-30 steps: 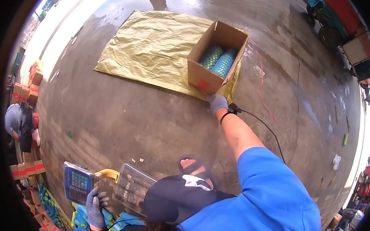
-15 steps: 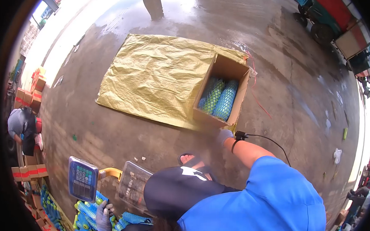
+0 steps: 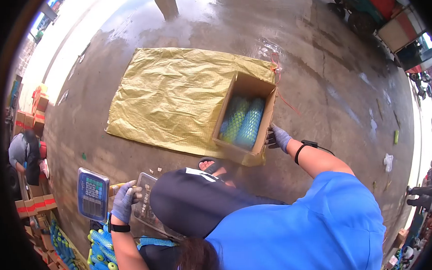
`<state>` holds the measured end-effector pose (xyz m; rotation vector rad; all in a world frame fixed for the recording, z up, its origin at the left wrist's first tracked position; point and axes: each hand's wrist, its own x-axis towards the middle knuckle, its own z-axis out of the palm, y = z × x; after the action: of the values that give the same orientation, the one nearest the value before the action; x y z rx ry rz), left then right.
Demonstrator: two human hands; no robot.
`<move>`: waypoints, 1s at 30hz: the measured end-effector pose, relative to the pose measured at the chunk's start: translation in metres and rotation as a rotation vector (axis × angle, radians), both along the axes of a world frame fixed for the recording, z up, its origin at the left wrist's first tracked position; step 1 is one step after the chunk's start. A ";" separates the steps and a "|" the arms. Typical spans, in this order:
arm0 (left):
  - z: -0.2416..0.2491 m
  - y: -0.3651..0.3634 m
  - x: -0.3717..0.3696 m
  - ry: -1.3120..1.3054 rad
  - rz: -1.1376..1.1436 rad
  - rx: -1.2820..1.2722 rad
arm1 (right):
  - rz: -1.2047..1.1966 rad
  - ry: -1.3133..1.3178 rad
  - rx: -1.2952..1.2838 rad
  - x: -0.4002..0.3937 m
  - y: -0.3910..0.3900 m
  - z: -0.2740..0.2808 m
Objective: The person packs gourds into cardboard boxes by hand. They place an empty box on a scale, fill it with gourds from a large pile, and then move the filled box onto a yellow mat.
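My right hand [image 3: 280,138], in a grey-purple glove, reaches to the near right side of an open cardboard box [image 3: 268,114]. Its fingers are spread, with the tips right at the box wall. Inside the box lie green produce pieces in blue net sleeves [image 3: 250,126]. My left hand [image 3: 124,201], gloved the same way, overlaps the yellow post [image 3: 114,189] of a platform scale, between its keypad display [image 3: 93,194] and its clear-topped platform [image 3: 145,198]. The left fingers are loosely bent and apart, with nothing visible in them.
A yellow woven sheet [image 3: 168,98] lies under the box on wet concrete. Below the display is a pile of blue-netted green produce [image 3: 101,256]. Red-taped cartons [image 3: 36,205] and another person [image 3: 26,153] are at the left. A vehicle [image 3: 365,12] stands at the upper right.
My left hand has risen from the netted produce to the scale post. My right hand has moved from the box's near edge to its right side, fingers now spread. The view has shifted slightly.
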<state>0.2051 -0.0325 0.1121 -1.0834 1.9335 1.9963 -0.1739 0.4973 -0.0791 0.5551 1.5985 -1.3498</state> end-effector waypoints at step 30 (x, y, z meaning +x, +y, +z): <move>-0.084 0.179 -0.453 0.235 -0.677 -0.644 | 0.536 0.839 0.571 -0.279 -0.018 -0.007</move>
<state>-0.2481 0.1470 0.0283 -0.1764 2.6752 1.1995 -0.4533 0.4794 -0.0857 -0.1862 2.6083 -0.7139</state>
